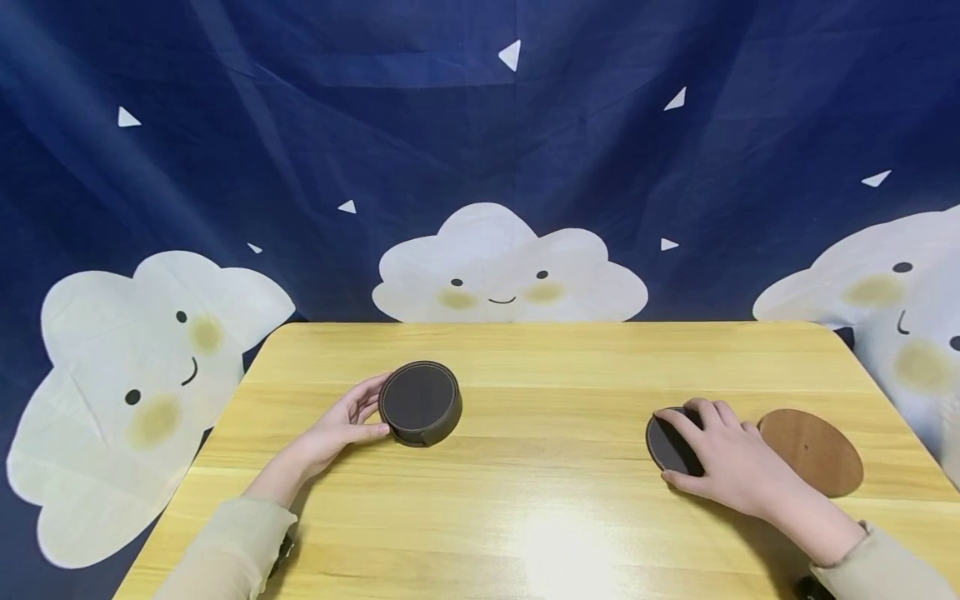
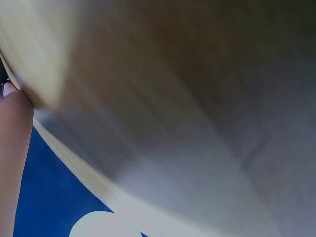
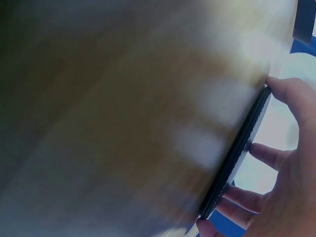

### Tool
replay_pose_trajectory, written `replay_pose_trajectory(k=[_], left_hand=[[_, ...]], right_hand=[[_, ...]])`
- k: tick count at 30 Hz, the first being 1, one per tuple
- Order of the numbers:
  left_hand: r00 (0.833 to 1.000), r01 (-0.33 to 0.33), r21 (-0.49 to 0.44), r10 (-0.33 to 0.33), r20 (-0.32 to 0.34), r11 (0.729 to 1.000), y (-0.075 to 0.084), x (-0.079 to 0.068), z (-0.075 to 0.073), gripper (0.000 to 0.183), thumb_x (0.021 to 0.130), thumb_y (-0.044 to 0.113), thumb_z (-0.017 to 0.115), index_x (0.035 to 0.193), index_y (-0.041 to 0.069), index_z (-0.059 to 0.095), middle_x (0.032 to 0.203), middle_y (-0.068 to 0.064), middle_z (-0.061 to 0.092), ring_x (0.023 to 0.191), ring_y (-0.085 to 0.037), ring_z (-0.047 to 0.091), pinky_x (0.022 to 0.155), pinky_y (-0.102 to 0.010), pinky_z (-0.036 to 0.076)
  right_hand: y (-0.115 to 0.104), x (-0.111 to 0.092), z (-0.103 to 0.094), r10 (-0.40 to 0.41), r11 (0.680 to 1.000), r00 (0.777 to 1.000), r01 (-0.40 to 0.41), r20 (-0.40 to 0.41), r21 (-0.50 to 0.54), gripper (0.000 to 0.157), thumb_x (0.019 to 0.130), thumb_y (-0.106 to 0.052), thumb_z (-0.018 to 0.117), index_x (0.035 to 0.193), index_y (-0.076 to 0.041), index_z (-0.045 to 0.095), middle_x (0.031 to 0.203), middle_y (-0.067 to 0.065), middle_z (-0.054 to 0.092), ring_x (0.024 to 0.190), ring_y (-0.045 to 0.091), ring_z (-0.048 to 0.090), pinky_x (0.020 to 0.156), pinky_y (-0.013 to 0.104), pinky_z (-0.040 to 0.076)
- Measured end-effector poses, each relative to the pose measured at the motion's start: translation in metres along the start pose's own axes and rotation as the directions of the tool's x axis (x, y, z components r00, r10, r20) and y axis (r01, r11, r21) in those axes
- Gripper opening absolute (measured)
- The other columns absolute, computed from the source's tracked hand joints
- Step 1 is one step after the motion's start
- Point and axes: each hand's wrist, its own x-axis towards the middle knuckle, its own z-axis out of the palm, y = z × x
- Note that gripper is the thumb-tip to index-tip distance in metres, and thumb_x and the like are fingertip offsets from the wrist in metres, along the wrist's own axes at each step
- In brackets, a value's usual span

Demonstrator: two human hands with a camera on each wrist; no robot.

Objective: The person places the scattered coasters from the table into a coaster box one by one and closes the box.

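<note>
A round black leather coaster holder [image 1: 420, 398] with light stitching round its top is on the left half of the table. My left hand [image 1: 352, 421] holds its left side, thumb at the near edge and fingers behind. In the left wrist view that hand [image 2: 15, 148] shows only at the left border. My right hand [image 1: 723, 454] grips a black round coaster [image 1: 667, 442] by its rim, fingers spread across and thumb at the near edge. The right wrist view shows the coaster [image 3: 237, 153] edge-on, close over the table, with fingertips along its rim.
A brown round disc [image 1: 813, 454] lies on the table to the right, partly behind my right hand. The light wooden table [image 1: 525, 483] ends at a far edge with rounded corners. Behind it hangs a dark blue cloth [image 1: 420, 125] with cloud prints.
</note>
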Motion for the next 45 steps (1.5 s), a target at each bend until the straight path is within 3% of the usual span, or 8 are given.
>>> replay_pose_trajectory(k=[15,34,45], left_hand=[[1.000,-0.007,-0.005,0.007,-0.001,1.000,0.000,0.000,-0.001,0.089,0.094,-0.001,0.074,0.168,0.003,0.024,0.169,-0.028,0.030,0.134,0.010,0.050,0.113,-0.006,0.040],[1.000,-0.007,0.007,0.007,-0.005,1.000,0.003,-0.001,0.000,0.090,0.094,-0.001,0.075,0.167,0.002,0.023,0.166,-0.020,0.037,0.133,0.010,0.050,0.113,-0.006,0.039],[1.000,-0.010,-0.005,0.010,0.004,1.000,0.004,-0.001,0.000,0.089,0.095,0.000,0.074,0.168,0.001,0.023,0.168,-0.029,0.029,0.133,0.009,0.049,0.113,-0.006,0.039]], right_hand=[[-0.010,0.017,0.001,-0.073,0.997,0.994,0.070,-0.081,-0.041,0.083,0.075,-0.051,0.088,0.146,-0.021,0.059,0.131,0.019,0.057,0.120,0.040,0.055,0.071,0.056,0.050],[-0.035,0.051,0.003,-0.148,0.989,0.986,0.147,-0.070,-0.029,0.086,0.079,-0.053,0.085,0.152,-0.022,0.055,0.140,0.021,0.053,0.127,0.039,0.052,0.080,0.057,0.052],[-0.058,0.075,0.005,-0.187,0.982,0.981,0.187,-0.049,-0.007,0.088,0.080,-0.056,0.082,0.154,-0.019,0.053,0.143,0.022,0.051,0.129,0.038,0.051,0.084,0.057,0.051]])
